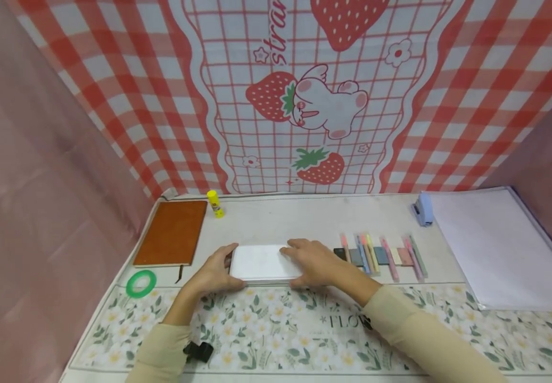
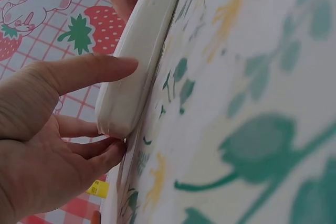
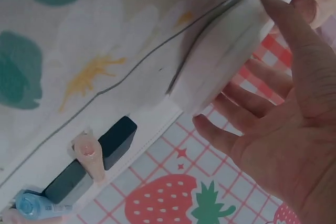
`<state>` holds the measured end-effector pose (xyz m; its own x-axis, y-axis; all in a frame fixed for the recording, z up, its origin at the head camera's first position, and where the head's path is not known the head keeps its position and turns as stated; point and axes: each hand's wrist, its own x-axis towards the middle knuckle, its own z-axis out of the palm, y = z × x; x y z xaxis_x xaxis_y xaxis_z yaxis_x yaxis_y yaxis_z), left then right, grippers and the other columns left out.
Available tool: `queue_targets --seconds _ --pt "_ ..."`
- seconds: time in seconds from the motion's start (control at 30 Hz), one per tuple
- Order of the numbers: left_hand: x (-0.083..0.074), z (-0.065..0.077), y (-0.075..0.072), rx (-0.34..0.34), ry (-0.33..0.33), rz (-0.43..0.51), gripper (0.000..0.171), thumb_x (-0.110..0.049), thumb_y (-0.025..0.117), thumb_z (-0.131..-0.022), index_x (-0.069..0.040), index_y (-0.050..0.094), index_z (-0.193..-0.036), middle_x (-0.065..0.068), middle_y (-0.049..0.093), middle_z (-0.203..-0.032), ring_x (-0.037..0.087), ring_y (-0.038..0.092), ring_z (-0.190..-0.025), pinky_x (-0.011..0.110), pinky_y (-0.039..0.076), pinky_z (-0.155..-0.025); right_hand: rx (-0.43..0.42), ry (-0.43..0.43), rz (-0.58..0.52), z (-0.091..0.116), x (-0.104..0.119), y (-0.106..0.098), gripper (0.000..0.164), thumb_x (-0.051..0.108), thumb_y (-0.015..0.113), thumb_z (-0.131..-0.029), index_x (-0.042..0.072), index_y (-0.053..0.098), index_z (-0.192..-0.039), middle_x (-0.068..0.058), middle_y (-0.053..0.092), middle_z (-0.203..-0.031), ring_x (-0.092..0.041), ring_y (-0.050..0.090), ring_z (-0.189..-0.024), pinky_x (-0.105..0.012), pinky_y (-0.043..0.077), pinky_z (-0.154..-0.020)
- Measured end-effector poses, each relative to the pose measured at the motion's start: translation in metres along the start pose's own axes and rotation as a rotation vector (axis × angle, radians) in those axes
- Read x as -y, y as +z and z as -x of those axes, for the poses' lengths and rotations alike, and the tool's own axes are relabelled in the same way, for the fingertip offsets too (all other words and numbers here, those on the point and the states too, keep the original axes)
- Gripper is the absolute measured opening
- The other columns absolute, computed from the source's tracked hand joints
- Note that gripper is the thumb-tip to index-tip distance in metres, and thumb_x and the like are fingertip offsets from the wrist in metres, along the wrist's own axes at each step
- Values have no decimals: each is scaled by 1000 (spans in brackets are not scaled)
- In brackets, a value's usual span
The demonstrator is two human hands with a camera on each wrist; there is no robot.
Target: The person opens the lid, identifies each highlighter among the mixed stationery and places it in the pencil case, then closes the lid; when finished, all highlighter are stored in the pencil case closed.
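Observation:
A white, flat rectangular case (image 1: 258,263) with rounded edges lies near the middle of the table, along the top border of the floral strip. My left hand (image 1: 215,272) holds its left end; in the left wrist view the thumb (image 2: 113,68) lies on the near side and the other fingers curl at the end. From the right, my right hand (image 1: 315,263) spans the case, thumb at the near edge and fingers over the top toward the far side. In the right wrist view, the fingertips stay right along the case's white side (image 3: 220,61).
Right of the case, several pens (image 1: 388,258) lie across a row of small coloured blocks (image 1: 402,256). A blue stapler (image 1: 424,209) and white sheet (image 1: 505,250) are farther right. At left are a brown notebook (image 1: 172,232), green tape roll (image 1: 132,290) and yellow glue stick (image 1: 215,204).

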<state>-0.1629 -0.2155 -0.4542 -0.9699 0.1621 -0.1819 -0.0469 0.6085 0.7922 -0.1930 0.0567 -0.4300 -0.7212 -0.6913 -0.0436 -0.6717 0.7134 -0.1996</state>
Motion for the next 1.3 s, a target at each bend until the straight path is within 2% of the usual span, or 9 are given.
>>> queue_targets --seconds 0.23,0.47,0.7,0.87,1.0,1.1,1.3 --pt "0 -4 3 -29 6 -29 104 -9 87 -59 -3 29 -146 20 34 -146 35 38 -133 45 36 -108 29 -9 91 -9 4 -3 81 48 77 -71 19 46 -140 -13 47 -140 -28 52 -121 -43 48 -98" --pt "-1 -3 14 -67 9 -171 104 -19 88 -59 -1 32 -145 18 39 -143 35 37 -132 49 31 -111 49 -40 123 -13 4 -5 80 46 80 -64 19 53 -134 -7 56 -125 -21 60 -103 -37 53 -88" --pt "-3 -4 14 -97 61 -233 101 -18 89 -59 0 35 -143 18 41 -141 35 40 -130 48 33 -110 58 -75 157 -19 4 -11 78 45 83 -60 16 58 -128 -5 61 -114 -19 61 -95 -34 54 -85" --pt "-4 -3 12 -79 99 -323 99 -20 88 -61 1 35 -142 18 41 -140 35 41 -129 48 35 -109 48 -136 149 -23 3 -13 68 44 85 -54 17 66 -113 0 63 -98 -13 59 -83 -30 54 -76" --pt "-1 -1 11 -65 123 -338 100 -22 88 -62 2 34 -142 18 40 -141 35 40 -129 48 34 -109 55 -185 145 -27 0 -15 62 45 84 -52 18 69 -106 2 62 -90 -12 57 -77 -29 53 -69" --pt "2 -1 9 -60 148 -324 102 -22 88 -62 2 31 -143 18 39 -142 35 39 -130 48 33 -110 58 -184 60 -28 -5 -19 60 42 81 -56 15 70 -108 2 65 -93 -13 60 -81 -28 54 -73" --pt "7 -5 5 -77 164 -252 108 -21 91 -58 -4 30 -146 16 41 -141 34 40 -130 50 34 -109 69 -123 -282 -26 -22 -35 45 32 79 -66 12 72 -106 0 69 -108 -16 63 -102 -29 52 -90"
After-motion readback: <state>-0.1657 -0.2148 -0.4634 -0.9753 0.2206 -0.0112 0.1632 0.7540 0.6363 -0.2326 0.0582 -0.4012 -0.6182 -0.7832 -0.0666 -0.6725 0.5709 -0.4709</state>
